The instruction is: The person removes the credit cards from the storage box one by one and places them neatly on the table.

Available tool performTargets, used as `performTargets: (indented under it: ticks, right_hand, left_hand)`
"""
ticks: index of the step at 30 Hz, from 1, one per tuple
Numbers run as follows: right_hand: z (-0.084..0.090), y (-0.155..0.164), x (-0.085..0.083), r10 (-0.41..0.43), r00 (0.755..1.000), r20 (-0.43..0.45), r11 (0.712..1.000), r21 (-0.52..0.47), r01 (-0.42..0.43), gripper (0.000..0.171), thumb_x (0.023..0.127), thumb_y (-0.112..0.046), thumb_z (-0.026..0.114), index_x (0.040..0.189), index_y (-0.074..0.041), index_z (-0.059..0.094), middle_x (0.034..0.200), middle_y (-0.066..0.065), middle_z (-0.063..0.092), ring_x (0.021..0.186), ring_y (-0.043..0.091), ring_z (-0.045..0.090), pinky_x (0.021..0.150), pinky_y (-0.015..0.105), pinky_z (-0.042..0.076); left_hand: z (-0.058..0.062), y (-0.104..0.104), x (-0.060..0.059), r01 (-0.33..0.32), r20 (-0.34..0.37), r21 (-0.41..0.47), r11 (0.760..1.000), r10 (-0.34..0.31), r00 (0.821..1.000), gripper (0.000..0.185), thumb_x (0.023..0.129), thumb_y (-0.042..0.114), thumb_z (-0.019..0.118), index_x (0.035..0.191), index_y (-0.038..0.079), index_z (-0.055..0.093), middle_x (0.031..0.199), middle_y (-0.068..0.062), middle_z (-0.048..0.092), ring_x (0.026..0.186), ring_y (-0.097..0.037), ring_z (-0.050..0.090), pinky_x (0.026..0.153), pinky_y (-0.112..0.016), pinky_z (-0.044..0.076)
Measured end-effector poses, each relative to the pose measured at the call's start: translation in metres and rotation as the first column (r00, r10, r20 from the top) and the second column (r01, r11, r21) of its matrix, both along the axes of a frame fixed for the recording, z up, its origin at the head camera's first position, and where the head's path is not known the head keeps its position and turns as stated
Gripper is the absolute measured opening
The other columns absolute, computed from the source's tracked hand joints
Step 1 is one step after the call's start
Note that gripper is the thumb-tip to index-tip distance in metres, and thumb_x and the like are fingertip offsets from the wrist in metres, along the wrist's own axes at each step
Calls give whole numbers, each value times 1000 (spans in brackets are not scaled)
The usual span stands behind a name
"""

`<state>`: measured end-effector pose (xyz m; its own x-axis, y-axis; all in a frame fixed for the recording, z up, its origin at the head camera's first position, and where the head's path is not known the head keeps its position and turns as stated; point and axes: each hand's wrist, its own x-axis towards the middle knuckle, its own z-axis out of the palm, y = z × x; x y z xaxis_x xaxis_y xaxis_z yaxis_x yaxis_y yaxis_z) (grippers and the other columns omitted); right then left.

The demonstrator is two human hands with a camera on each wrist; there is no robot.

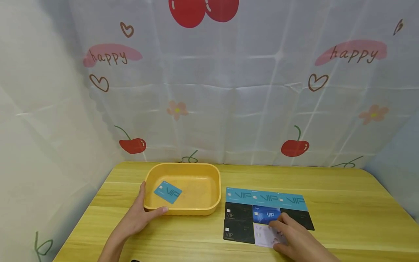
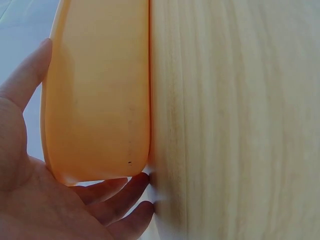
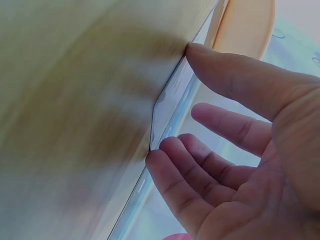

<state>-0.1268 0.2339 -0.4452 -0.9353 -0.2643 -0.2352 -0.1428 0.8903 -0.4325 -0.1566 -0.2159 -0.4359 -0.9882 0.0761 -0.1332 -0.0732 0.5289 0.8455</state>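
Observation:
My left hand (image 1: pixel 135 216) holds the near left corner of a yellow plastic basin (image 1: pixel 216 189), thumb over the front rim and fingers along its left end. A teal VIP card (image 1: pixel 168 192) lies tilted on the basin's floor. My right hand (image 1: pixel 296 238) reaches over a white VIP card (image 1: pixel 263 234) in the front row of a card grid. In the right wrist view the thumb and another fingertip touch this card's edges, with the remaining fingers loosely bent above it. Just behind it lies a blue VIP card (image 1: pixel 262 214), close to the right fingertips.
Three teal cards (image 1: pixel 265 197) form the back row of the grid. Black cards lie at the left (image 1: pixel 238 231) and right (image 1: pixel 299 218), the right one partly behind my hand. A white printed curtain (image 1: pixel 226 127) hangs behind the wood-grain table (image 1: pixel 353 203). A small dark thing (image 1: pixel 135 260) shows at the bottom edge.

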Motion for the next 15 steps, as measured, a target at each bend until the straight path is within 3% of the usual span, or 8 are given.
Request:
performTargets:
  ticks: [8,15]
  right_hand:
    - [0,-2,-1,-12,1000,-21,999,39,13,44,73,-24,88,113,-16,71,97,-4,49,86,19,50,80,39,54]
    - [0,-4,0,-36,999,-33,998,41,38,43,73,-25,88,112,-15,71,92,-3,46,83,17,49,70,30,48]
  left_hand:
    - [0,0,1,1,-2,1,1000,-1,1000,122,87,39,76,154,6,-21,162,-23,-9,147,-41,0,114,-61,7]
    - [-1,-1,1,0,-3,6,1000,0,1000,122,87,39,76,154,7,-21,162,-22,-9,147,-41,0,114,-62,7]
